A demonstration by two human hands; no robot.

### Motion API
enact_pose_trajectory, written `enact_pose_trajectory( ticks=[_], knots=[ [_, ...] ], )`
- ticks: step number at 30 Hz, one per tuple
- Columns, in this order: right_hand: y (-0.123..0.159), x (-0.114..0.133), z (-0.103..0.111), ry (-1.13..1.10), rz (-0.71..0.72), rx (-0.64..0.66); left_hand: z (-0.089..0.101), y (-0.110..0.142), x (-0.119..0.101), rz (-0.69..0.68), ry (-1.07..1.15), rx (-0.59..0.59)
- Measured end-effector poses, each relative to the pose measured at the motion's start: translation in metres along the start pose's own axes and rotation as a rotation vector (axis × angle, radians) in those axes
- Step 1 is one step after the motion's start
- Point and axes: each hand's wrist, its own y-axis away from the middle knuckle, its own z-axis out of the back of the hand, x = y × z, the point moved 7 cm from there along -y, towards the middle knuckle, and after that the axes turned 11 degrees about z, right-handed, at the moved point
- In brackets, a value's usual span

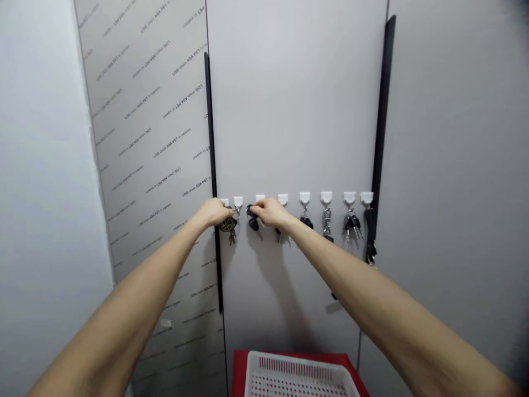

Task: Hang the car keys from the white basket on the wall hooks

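My left hand [214, 212] is closed on a keychain [227, 224] with a round dark green and gold fob, and small keys [232, 238] dangle below it. That bunch is close to the two leftmost white hooks [238, 202]. My right hand [270, 212] pinches a bunch of black-headed keys [253, 224] in front of the third hook [260, 198], whose lower part is hidden by the fingers. Whether either bunch touches a hook I cannot tell.
More hooks run to the right, bearing key bunches [352, 225], a carabiner-like clip [327, 216] and a black strap [370, 226]. Long black handles [382, 110] edge the pale cabinet door [297, 110]. Below, a white perforated basket [297, 364] rests on a red surface [239, 369].
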Motion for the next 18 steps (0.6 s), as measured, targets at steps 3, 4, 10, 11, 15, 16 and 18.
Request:
enact_pose_trajectory(
  ticks=[3, 4, 10, 11, 15, 16, 18],
  knots=[
    [0.025, -0.003, -0.017, 0.034, 0.054, 0.169, 0.016, -0.001, 0.000, -0.008, 0.009, -0.119],
    [0.037, -0.007, -0.023, 0.032, 0.061, 0.198, 0.022, 0.000, -0.001, -0.020, 0.012, -0.175],
    [0.153, -0.056, -0.084, -0.061, -0.033, 0.531, 0.019, 0.028, -0.019, -0.156, 0.088, -0.257],
    [0.175, -0.066, -0.094, -0.074, -0.069, 0.580, 0.012, 0.037, -0.023, -0.186, 0.109, -0.229],
    [0.250, -0.100, -0.117, -0.101, -0.207, 0.648, -0.047, 0.091, -0.031, -0.289, 0.186, 0.034],
    [0.261, -0.105, -0.118, -0.102, -0.232, 0.656, -0.067, 0.108, -0.030, -0.303, 0.201, 0.116],
    [0.269, -0.110, -0.111, -0.107, -0.263, 0.653, -0.117, 0.147, -0.027, -0.318, 0.191, 0.329]
  ],
)
